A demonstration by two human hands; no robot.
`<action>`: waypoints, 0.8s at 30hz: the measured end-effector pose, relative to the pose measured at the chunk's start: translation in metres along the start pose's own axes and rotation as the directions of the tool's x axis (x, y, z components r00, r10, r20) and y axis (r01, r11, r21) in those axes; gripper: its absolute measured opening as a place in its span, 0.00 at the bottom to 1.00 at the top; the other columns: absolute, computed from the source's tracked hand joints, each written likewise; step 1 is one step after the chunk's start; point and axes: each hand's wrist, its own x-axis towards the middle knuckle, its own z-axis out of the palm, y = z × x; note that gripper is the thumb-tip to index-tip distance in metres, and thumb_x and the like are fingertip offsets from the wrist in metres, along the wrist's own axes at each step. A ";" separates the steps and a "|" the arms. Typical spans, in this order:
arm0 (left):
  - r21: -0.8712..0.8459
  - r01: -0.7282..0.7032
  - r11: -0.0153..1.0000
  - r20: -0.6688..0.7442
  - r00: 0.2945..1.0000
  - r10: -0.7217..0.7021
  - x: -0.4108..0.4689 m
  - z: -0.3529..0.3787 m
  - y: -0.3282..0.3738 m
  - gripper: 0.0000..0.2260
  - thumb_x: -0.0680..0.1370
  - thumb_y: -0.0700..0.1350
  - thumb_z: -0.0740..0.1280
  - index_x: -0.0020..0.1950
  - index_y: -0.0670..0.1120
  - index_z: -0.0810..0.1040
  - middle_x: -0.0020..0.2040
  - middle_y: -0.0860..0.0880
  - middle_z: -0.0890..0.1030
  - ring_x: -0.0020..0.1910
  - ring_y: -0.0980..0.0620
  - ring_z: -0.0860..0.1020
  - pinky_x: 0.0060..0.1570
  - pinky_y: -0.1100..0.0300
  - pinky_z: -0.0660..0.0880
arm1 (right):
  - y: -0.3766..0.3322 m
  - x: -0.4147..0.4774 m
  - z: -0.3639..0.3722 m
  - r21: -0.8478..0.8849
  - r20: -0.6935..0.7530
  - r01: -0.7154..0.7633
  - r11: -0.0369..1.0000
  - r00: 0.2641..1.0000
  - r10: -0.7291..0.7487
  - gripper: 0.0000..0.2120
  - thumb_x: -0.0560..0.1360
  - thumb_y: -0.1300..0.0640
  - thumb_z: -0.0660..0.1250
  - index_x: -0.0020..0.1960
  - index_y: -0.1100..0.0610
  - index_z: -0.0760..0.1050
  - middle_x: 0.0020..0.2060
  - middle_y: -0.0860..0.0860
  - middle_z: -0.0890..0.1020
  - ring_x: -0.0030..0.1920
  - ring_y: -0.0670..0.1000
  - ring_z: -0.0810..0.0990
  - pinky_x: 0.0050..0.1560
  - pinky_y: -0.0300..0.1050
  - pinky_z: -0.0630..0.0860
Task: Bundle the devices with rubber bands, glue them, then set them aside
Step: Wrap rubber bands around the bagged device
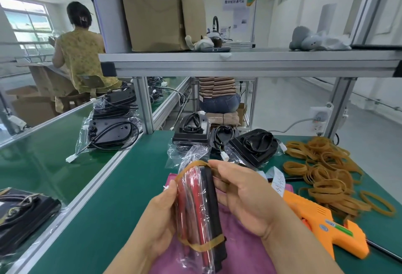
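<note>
1. Our left hand [161,215] curls round the device [210,204], held on edge over the pink cloth [243,256], so both ends are reachable.
2. Our right hand [243,195] pinches a rubber band [189,168], stretching it over the top end; a second band [208,243] already wraps the bottom.
3. We judge glue is next: glue gun [322,223] and spare bands [326,178] lie just right.

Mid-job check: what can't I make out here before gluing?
Head view only:
- Bottom end of the bundle: cut off by the lower frame edge.
- Far side of the bundle, with the upper rubber band there: hidden by the right hand.
- Nozzle of the glue gun: behind the right hand.
- Print on the white labels: too small.
</note>
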 end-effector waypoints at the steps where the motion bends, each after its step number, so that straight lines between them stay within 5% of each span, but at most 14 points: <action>1: -0.008 -0.004 1.000 -0.002 1.000 0.004 -0.001 0.001 0.000 0.28 0.76 0.59 0.59 0.59 0.38 0.82 0.56 0.36 0.83 0.54 0.39 0.81 0.56 0.43 0.78 | 0.000 -0.002 0.001 -0.038 0.006 0.000 0.999 1.000 0.000 0.12 0.81 0.62 0.60 0.61 0.62 0.77 0.51 0.58 0.84 0.50 0.52 0.82 0.52 0.46 0.79; 4: -0.040 -0.008 0.999 -0.007 1.000 0.008 -0.001 0.002 -0.001 0.26 0.76 0.58 0.60 0.59 0.39 0.82 0.56 0.36 0.83 0.52 0.42 0.82 0.51 0.47 0.79 | 0.003 -0.006 0.004 -0.203 0.050 0.028 0.979 0.999 -0.018 0.16 0.77 0.61 0.68 0.65 0.57 0.76 0.55 0.54 0.84 0.53 0.50 0.82 0.57 0.47 0.77; 6: -0.049 -0.004 0.999 -0.014 1.000 0.003 0.000 0.003 -0.001 0.25 0.76 0.58 0.60 0.58 0.40 0.83 0.56 0.36 0.83 0.55 0.40 0.82 0.54 0.46 0.79 | 0.007 -0.009 0.005 -0.307 0.020 0.037 0.951 0.999 -0.032 0.29 0.70 0.59 0.76 0.69 0.52 0.72 0.57 0.47 0.83 0.58 0.48 0.82 0.64 0.50 0.76; 9: -0.019 -0.009 1.000 -0.017 1.000 0.009 -0.003 0.006 -0.001 0.23 0.77 0.58 0.61 0.57 0.42 0.84 0.54 0.37 0.84 0.54 0.38 0.83 0.53 0.43 0.80 | 0.014 -0.010 0.005 -0.566 -0.021 0.017 0.824 0.999 -0.036 0.44 0.59 0.47 0.80 0.69 0.36 0.63 0.54 0.40 0.83 0.53 0.40 0.82 0.59 0.44 0.78; 12: 0.122 -0.102 0.987 -0.057 0.992 0.110 -0.008 0.006 -0.001 0.17 0.75 0.56 0.65 0.53 0.46 0.86 0.44 0.44 0.86 0.39 0.48 0.84 0.37 0.56 0.81 | 0.021 -0.003 -0.008 -0.646 -0.112 0.027 0.763 0.985 -0.129 0.26 0.67 0.45 0.77 0.60 0.32 0.69 0.49 0.40 0.84 0.47 0.40 0.84 0.51 0.41 0.81; 15: 0.337 -0.200 0.920 -0.070 0.969 0.237 -0.014 0.002 0.007 0.11 0.81 0.49 0.64 0.50 0.62 0.85 0.44 0.50 0.87 0.43 0.49 0.85 0.43 0.54 0.83 | 0.024 0.003 -0.024 -0.325 -0.116 -0.006 0.946 0.993 -0.034 0.13 0.74 0.44 0.71 0.58 0.41 0.77 0.51 0.51 0.86 0.50 0.54 0.86 0.51 0.54 0.82; 17: 0.465 -0.306 0.831 -0.054 0.927 0.371 -0.017 -0.003 0.018 0.18 0.80 0.42 0.65 0.46 0.66 0.85 0.42 0.54 0.86 0.39 0.56 0.83 0.38 0.62 0.80 | 0.028 0.005 -0.031 -0.087 -0.059 -0.082 0.993 0.995 0.077 0.23 0.73 0.41 0.68 0.63 0.52 0.78 0.56 0.60 0.83 0.56 0.62 0.83 0.57 0.61 0.79; 20: 0.607 -0.485 0.630 0.068 0.821 0.567 -0.023 -0.005 0.038 0.18 0.77 0.37 0.70 0.47 0.63 0.86 0.41 0.57 0.85 0.35 0.59 0.82 0.37 0.68 0.77 | 0.038 0.008 -0.036 0.015 -0.028 -0.148 0.989 0.988 0.149 0.31 0.74 0.37 0.67 0.67 0.60 0.76 0.62 0.64 0.79 0.65 0.67 0.76 0.67 0.68 0.69; 24: 0.792 -0.597 0.126 0.357 0.621 0.697 -0.024 -0.008 0.050 0.08 0.78 0.38 0.69 0.51 0.49 0.86 0.40 0.55 0.82 0.36 0.56 0.81 0.39 0.56 0.80 | 0.044 0.008 -0.034 0.008 0.002 -0.177 0.984 0.984 0.177 0.31 0.73 0.38 0.68 0.63 0.62 0.78 0.60 0.67 0.79 0.63 0.69 0.73 0.66 0.71 0.68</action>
